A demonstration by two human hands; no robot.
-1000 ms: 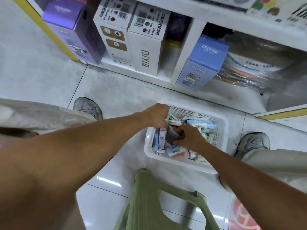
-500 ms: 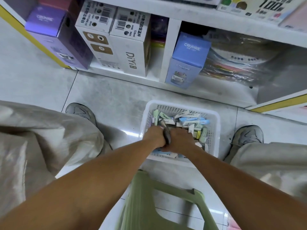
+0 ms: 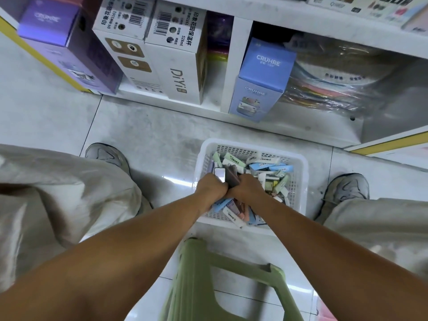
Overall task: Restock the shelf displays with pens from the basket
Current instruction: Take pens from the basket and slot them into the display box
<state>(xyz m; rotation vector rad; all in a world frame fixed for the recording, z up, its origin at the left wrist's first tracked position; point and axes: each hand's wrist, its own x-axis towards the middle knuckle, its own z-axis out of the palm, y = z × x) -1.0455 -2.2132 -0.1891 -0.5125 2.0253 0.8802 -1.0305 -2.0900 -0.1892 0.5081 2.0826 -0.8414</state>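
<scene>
Low in the middle of the frame, my left hand [image 3: 212, 186] and right hand [image 3: 246, 187] meet over the white basket [image 3: 301, 181] on the floor, fingers curled together around a small stack of boxes [image 3: 228, 174], one pale and glossy, one dark. Loose pastel pen boxes [image 3: 271, 167], blue, green, white and pink, fill the basket.

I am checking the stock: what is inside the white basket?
The white basket holds many small pastel boxes; the left hand and right hand cover some.
</scene>
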